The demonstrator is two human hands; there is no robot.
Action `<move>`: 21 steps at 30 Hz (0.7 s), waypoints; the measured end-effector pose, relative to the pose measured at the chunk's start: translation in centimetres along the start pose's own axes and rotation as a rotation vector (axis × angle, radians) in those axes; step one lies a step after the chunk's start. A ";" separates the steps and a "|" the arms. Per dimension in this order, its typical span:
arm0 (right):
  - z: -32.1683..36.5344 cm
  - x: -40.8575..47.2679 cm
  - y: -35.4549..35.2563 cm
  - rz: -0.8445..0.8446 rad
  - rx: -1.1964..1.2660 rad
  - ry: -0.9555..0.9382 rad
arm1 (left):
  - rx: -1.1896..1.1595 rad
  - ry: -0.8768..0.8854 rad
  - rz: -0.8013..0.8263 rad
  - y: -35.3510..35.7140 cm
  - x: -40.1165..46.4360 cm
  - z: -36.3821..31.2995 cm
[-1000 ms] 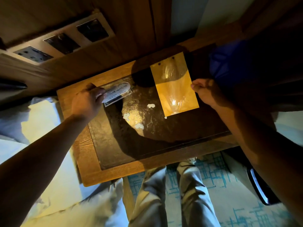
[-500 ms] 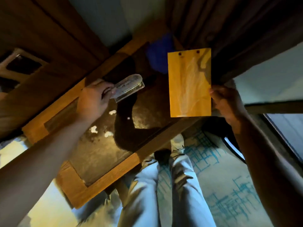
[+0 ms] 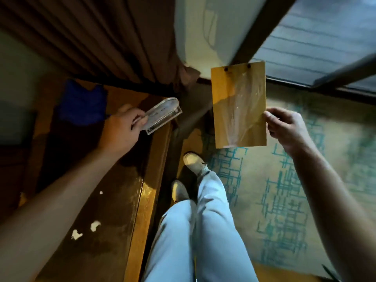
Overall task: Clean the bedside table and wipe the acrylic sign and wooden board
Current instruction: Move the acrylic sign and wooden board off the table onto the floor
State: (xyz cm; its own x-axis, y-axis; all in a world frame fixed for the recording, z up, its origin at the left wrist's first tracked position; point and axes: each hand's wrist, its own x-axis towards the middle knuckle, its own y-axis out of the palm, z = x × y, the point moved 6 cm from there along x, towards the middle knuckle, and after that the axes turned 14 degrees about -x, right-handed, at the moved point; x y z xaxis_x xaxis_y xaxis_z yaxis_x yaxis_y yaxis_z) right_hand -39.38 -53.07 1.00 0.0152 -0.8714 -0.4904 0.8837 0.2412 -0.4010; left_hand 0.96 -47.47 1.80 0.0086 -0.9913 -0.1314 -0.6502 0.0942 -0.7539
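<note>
Now, nearest to me, small white scraps (image 3: 95, 225) lie on the dark top of the wooden bedside table (image 3: 140, 216), not yet cleaned. Above it, the left hand (image 3: 122, 131) grips the clear acrylic sign (image 3: 162, 115) by one end; it could slip and fall on the table edge. Further out, over the patterned carpet (image 3: 284, 200), the right hand (image 3: 289, 129) pinches the flat orange-brown wooden board (image 3: 239, 106) only at its side edge, so it may swing or drop. A blue cloth (image 3: 81, 102) lies behind.
</note>
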 end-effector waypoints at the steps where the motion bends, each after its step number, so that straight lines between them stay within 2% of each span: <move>1: -1.6 -0.8 -1.2 -0.041 0.018 0.029 | 0.001 0.032 0.028 1.1 0.4 -1.0; 10: -15.6 -11.4 -6.3 -0.340 0.197 0.298 | 0.018 0.311 0.264 9.9 1.3 -8.3; 17: -24.9 -16.9 -7.2 -0.469 0.308 0.467 | 0.087 0.396 0.386 16.3 1.5 -12.3; 21: -29.7 -17.6 -7.1 -0.502 0.338 0.530 | 0.133 0.389 0.447 20.4 1.5 -14.0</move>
State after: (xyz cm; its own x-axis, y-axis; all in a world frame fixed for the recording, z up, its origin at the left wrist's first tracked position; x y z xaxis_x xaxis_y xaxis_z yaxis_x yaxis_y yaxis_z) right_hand -59.81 -26.71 -10.52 -0.5709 -0.5018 -0.6499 0.8210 -0.3420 -0.4571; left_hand -22.89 -48.27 -4.75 -0.5381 -0.8117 -0.2272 -0.4266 0.4947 -0.7572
